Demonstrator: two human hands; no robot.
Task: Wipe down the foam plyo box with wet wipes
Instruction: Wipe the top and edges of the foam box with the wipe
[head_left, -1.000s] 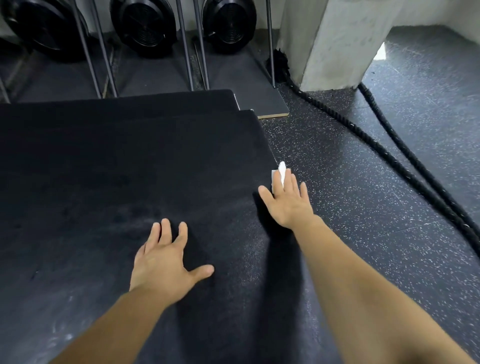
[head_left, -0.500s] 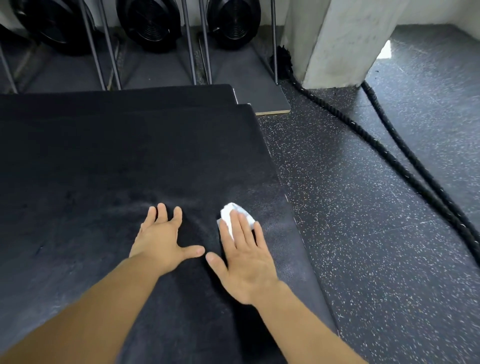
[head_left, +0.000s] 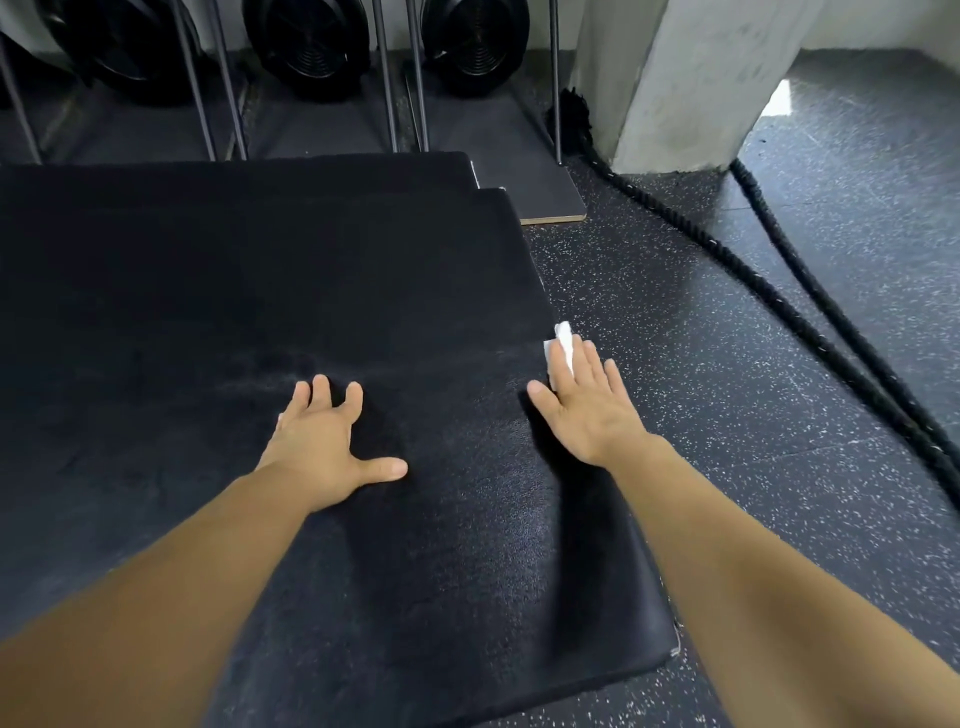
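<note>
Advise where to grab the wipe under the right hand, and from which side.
Pinch the wet wipe by its bunched end, which sticks out beyond the right hand, coming from above. The rest is pressed flat under straight fingers at the right edge of the foam plyo box.

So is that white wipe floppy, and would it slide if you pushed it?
Probably floppy: the wipe looks crumpled and bunched under the right hand, not flat like card. It is likely very light, being a thin little scrap. Pushed, it should slide along the box, since flat fingers press it without gripping, though it may bunch up more.
</note>
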